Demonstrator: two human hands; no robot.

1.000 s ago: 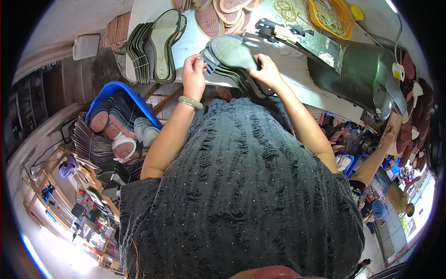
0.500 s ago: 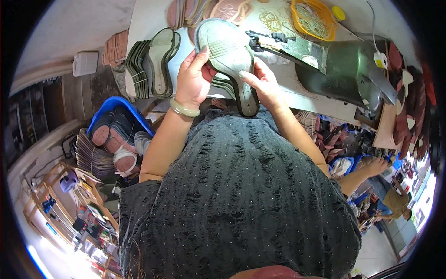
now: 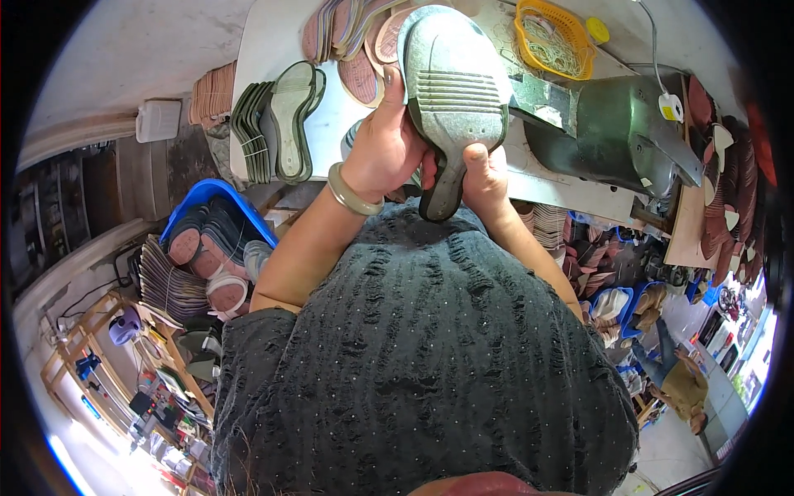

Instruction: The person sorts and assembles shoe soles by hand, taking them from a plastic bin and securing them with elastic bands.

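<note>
A grey-green shoe sole (image 3: 459, 62) is held up above my lap at the table's near edge. Its broad forefoot points away from me, with a band of ridges across it, and its dark narrow heel end points down toward my shirt. My left hand (image 3: 386, 136), with a pale bangle on the wrist, is closed on the sole's left edge, thumb up along the rim. On the right side of the narrow waist, my right hand (image 3: 486, 175) grips with its thumb on the face; its other fingers are hidden behind.
On the white table (image 3: 331, 124) lie tied green soles (image 3: 251, 132), a few loose soles (image 3: 291, 116) and pink insoles (image 3: 360, 78). Right of them stand a yellow basket (image 3: 591, 58) of rubber bands and a dark green machine (image 3: 612, 132). A blue bin (image 3: 178, 202) of footwear parts sits left; a person (image 3: 686, 393) is far right.
The sole has moved right and looks larger, its heel end swinging left. Both hands shifted with it, the left one to the right and the right one lower on the waist.
</note>
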